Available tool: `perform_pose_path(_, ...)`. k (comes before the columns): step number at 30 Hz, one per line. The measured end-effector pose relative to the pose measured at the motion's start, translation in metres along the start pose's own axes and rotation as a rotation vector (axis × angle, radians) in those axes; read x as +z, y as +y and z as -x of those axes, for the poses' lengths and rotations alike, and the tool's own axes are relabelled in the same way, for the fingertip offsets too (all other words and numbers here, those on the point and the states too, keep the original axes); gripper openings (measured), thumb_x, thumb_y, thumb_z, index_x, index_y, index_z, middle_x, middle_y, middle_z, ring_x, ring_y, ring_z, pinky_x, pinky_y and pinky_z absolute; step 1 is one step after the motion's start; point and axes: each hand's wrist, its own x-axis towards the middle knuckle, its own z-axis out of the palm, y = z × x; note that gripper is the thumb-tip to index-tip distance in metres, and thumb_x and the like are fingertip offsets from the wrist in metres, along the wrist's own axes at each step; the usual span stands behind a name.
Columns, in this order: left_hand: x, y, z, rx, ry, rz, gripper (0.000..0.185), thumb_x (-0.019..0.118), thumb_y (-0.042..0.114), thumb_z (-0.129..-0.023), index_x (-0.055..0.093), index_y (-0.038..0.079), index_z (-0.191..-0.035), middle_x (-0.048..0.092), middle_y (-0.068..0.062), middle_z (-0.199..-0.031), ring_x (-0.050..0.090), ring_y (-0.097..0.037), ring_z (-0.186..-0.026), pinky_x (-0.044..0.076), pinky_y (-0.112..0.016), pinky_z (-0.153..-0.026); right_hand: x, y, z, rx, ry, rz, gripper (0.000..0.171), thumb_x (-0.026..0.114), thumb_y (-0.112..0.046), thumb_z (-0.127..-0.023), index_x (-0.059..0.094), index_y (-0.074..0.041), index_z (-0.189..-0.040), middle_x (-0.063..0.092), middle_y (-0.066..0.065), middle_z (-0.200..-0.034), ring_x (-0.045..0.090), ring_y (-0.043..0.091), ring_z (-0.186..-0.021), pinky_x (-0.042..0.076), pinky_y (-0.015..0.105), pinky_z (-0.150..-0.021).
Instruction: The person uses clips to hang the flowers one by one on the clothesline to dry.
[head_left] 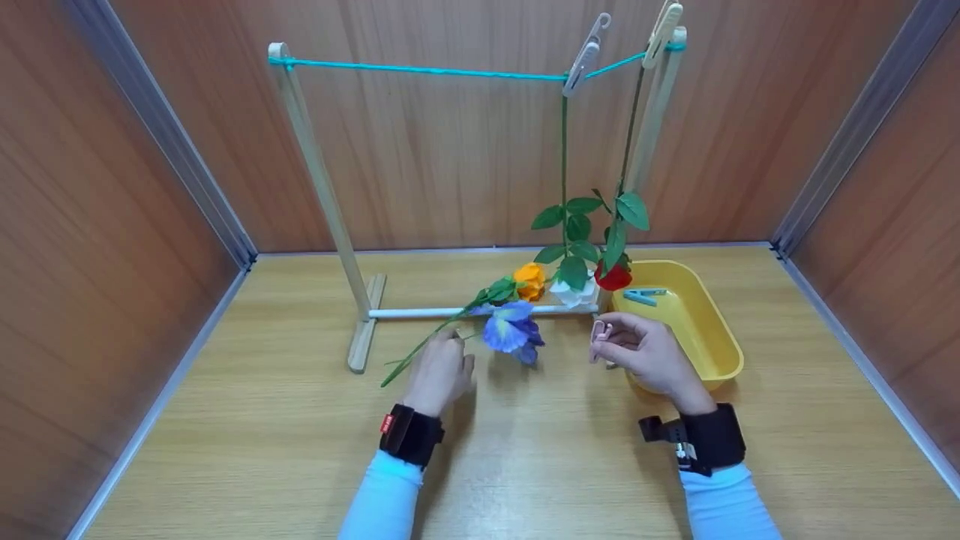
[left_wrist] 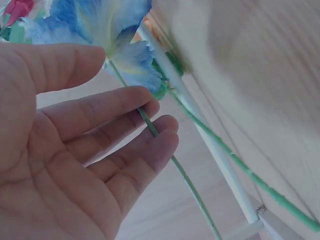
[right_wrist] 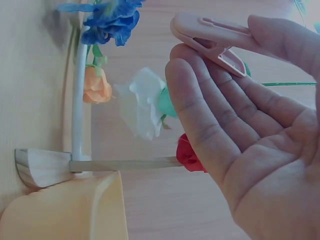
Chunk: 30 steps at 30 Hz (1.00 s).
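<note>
Nearest the camera, two forearms in pale blue sleeves reach over the wooden bench (head_left: 525, 465), each wrist strapped with a black band. The left hand (head_left: 439, 371) lies low on the bench with its fingers (left_wrist: 125, 130) nearly straight and slightly spread, the thin green stem (left_wrist: 150, 125) of the blue flower (head_left: 511, 330) crossing their tips; the grip is loose, touching the stem rather than closed round it, which reads as steadying the stem before lifting it. The right hand (head_left: 649, 352) is held just above the bench with a pale pink clothespin (right_wrist: 210, 40) pinched between thumb and fingertips, its jaw end pointing toward the blue flower, kept ready at working height.

Just beyond the left hand, a second long stem runs across the bench to an orange flower (head_left: 530, 280), which lies against the white base bar (head_left: 480, 310) of the wooden drying rack (head_left: 322, 187). Beside the right hand sits a yellow tray (head_left: 712, 330) with a blue clothespin (head_left: 643, 295) in it.

Farther back, a white flower (head_left: 574, 292) and a red flower (head_left: 613, 276) hang head-down on long stems, each clipped by a clothespin (head_left: 585, 56) to the teal line (head_left: 420, 70) strung between the rack's posts. These hanging blooms and their leaves crowd the right end of the line and droop right over the base bar, close to both hands; the left stretch of the line is bare. Wood-panelled walls close in the bench on three sides.
</note>
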Motion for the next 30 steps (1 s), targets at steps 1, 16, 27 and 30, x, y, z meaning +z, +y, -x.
perform_pose_path(1, -0.001, 0.002, 0.001, 0.016, 0.002, 0.009, 0.014, 0.074, 0.005, -0.088, 0.071, -0.007, -0.081, 0.068, -0.015, -0.096, 0.068, -0.035, -0.086, 0.058, -0.046, -0.074, -0.001, 0.0, 0.0, -0.003, 0.004, -0.003, 0.032, 0.075, -0.01, -0.095, 0.066, 0.003, -0.123, 0.07, 0.016, -0.097, 0.071, 0.025, -0.083, 0.06, 0.026, -0.072)
perform_pose_path(16, 0.017, 0.037, 0.004, 0.19, -0.23, 0.099, 0.012, 0.07, 0.008, -0.09, 0.073, -0.004, -0.087, 0.07, -0.017, -0.108, 0.069, -0.033, -0.098, 0.059, -0.039, -0.087, -0.001, -0.005, 0.003, -0.09, 0.063, 0.005, 0.029, 0.077, -0.003, -0.092, 0.069, 0.007, -0.117, 0.07, 0.013, -0.095, 0.07, 0.013, -0.082, 0.059, 0.023, -0.074)
perform_pose_path(27, 0.032, 0.046, 0.006, 0.176, -0.31, 0.031, 0.013, 0.073, 0.011, -0.09, 0.071, 0.0, -0.083, 0.07, -0.016, -0.121, 0.07, -0.032, -0.108, 0.057, -0.04, -0.094, 0.001, -0.003, 0.001, -0.077, 0.026, 0.023, 0.03, 0.075, -0.005, -0.093, 0.068, 0.005, -0.121, 0.07, 0.014, -0.097, 0.069, 0.015, -0.083, 0.059, 0.024, -0.073)
perform_pose_path(30, 0.033, 0.045, 0.005, 0.173, -0.311, 0.028, 0.012, 0.073, 0.011, -0.09, 0.072, 0.001, -0.084, 0.07, -0.018, -0.125, 0.069, -0.034, -0.111, 0.057, -0.041, -0.096, 0.001, -0.002, 0.001, -0.07, 0.019, 0.04, 0.03, 0.075, -0.007, -0.094, 0.068, 0.003, -0.122, 0.071, 0.013, -0.1, 0.069, 0.016, -0.085, 0.059, 0.023, -0.075)
